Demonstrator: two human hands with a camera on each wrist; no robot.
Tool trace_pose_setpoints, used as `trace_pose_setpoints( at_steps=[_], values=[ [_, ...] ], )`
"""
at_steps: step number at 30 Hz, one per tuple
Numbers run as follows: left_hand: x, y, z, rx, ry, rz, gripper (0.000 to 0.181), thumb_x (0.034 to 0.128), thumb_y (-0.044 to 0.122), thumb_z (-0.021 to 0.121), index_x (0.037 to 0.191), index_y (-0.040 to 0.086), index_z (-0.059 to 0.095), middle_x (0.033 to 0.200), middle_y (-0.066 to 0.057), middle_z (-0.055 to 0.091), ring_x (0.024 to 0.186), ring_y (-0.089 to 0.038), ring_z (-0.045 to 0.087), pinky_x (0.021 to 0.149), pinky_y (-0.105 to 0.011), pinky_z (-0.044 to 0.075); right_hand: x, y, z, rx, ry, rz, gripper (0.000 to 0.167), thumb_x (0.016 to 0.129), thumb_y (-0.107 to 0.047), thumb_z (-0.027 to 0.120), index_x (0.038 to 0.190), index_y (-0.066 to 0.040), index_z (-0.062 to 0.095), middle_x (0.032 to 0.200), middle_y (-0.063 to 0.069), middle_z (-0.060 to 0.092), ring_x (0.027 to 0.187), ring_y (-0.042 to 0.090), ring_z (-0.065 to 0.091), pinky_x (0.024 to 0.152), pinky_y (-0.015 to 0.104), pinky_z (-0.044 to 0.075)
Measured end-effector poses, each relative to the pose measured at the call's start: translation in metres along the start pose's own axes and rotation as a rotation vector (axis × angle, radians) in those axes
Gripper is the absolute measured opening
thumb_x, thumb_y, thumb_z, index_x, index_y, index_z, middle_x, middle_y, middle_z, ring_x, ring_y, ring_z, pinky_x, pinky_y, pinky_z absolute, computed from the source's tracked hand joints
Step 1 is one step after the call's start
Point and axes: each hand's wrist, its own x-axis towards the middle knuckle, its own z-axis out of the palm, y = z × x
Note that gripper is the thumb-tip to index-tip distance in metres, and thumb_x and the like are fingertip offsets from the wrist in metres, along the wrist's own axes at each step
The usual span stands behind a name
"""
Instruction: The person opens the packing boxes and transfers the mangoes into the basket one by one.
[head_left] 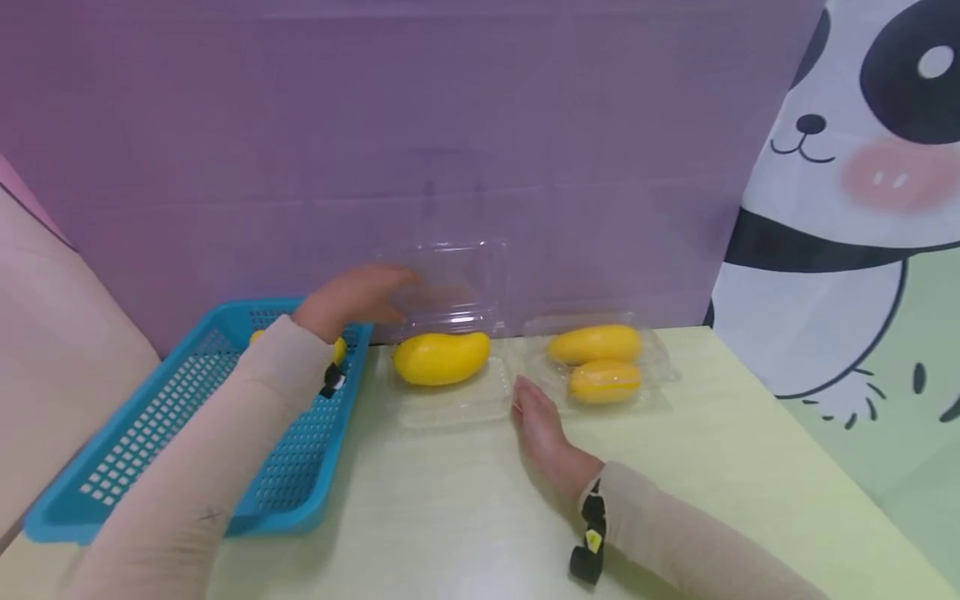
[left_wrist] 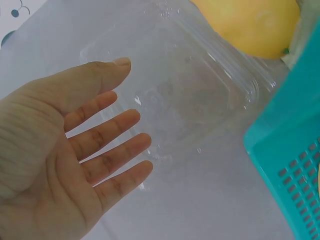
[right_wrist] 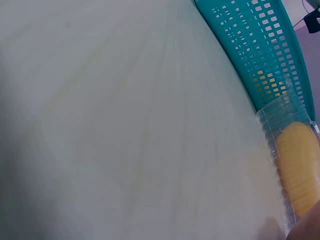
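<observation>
A clear plastic box [head_left: 450, 408] lies on the table with one yellow mango [head_left: 442, 358] in its back half. Its see-through lid [left_wrist: 180, 95] stands raised against the purple backdrop. In the head view my left hand [head_left: 356, 300] hovers at the lid's left side, over the basket's far corner. The left wrist view shows that hand's fingers spread, nothing in them. My right hand [head_left: 543, 433] rests at the box's right front corner with fingers extended; its wrist view shows only a bit of it at the bottom right edge.
A blue perforated basket [head_left: 341, 454] stands at the left, with yellow fruit partly hidden behind the left forearm. To the right sits another clear box [head_left: 660, 367] with two yellow fruits [head_left: 595, 344]. A purple backdrop [head_left: 450, 108] closes off the table's far edge.
</observation>
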Motion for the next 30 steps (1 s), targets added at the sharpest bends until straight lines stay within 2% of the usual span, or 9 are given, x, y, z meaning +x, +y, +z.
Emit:
trace_pose_setpoints(
  at_steps=[6, 10, 13, 20, 26, 30],
  values=[
    [0.01, 0.011, 0.007, -0.015, -0.018, 0.089, 0.059, 0.0853, 0.013, 0.07, 0.138, 0.007, 0.046, 0.139, -0.012, 0.048, 0.126, -0.031, 0.044, 0.105, -0.048, 0.036, -0.002, -0.001, -0.005, -0.006, -0.012, -0.002, 0.048, 0.101, -0.01, 0.033, 0.143, 0.01, 0.023, 0.151, 0.025, 0.02, 0.14, 0.036, 0.02, 0.114, 0.044, 0.021],
    [0.017, 0.017, 0.011, 0.007, -0.012, 0.156, 0.057, 0.0849, 0.013, 0.07, 0.136, 0.005, 0.047, 0.135, -0.013, 0.051, 0.123, -0.031, 0.047, 0.103, -0.046, 0.038, -0.002, 0.001, -0.008, 0.004, -0.011, -0.009, 0.048, 0.102, -0.01, 0.033, 0.143, 0.011, 0.022, 0.151, 0.026, 0.019, 0.14, 0.037, 0.02, 0.114, 0.044, 0.021],
    [0.021, 0.023, 0.014, 0.025, -0.007, 0.173, 0.057, 0.0841, 0.012, 0.071, 0.136, 0.006, 0.048, 0.134, -0.012, 0.052, 0.122, -0.03, 0.049, 0.102, -0.045, 0.039, -0.001, 0.0, -0.009, 0.007, -0.006, -0.013, 0.048, 0.102, -0.011, 0.033, 0.143, 0.011, 0.022, 0.151, 0.026, 0.019, 0.14, 0.037, 0.019, 0.114, 0.044, 0.021],
    [0.027, 0.033, 0.021, -0.042, -0.066, 0.116, 0.069, 0.0833, 0.008, 0.071, 0.144, 0.017, 0.039, 0.143, -0.007, 0.045, 0.128, -0.026, 0.043, 0.105, -0.045, 0.037, -0.002, 0.0, -0.006, -0.002, -0.006, -0.003, 0.049, 0.101, -0.012, 0.034, 0.143, 0.011, 0.021, 0.152, 0.025, 0.019, 0.14, 0.037, 0.019, 0.114, 0.044, 0.022],
    [0.033, 0.037, 0.023, -0.12, -0.091, 0.093, 0.068, 0.084, 0.01, 0.07, 0.144, 0.016, 0.039, 0.143, -0.006, 0.044, 0.128, -0.026, 0.043, 0.105, -0.045, 0.038, -0.001, -0.001, -0.004, 0.008, -0.002, -0.008, 0.049, 0.101, -0.01, 0.034, 0.143, 0.011, 0.022, 0.151, 0.026, 0.019, 0.14, 0.038, 0.02, 0.114, 0.044, 0.022],
    [0.039, 0.041, 0.029, -0.184, -0.121, 0.039, 0.067, 0.0853, 0.015, 0.07, 0.144, 0.018, 0.038, 0.146, -0.002, 0.041, 0.132, -0.025, 0.039, 0.107, -0.047, 0.034, -0.002, 0.0, -0.004, 0.004, 0.009, -0.003, 0.048, 0.101, -0.01, 0.034, 0.142, 0.012, 0.023, 0.15, 0.026, 0.021, 0.139, 0.038, 0.022, 0.113, 0.044, 0.023]
  ],
)
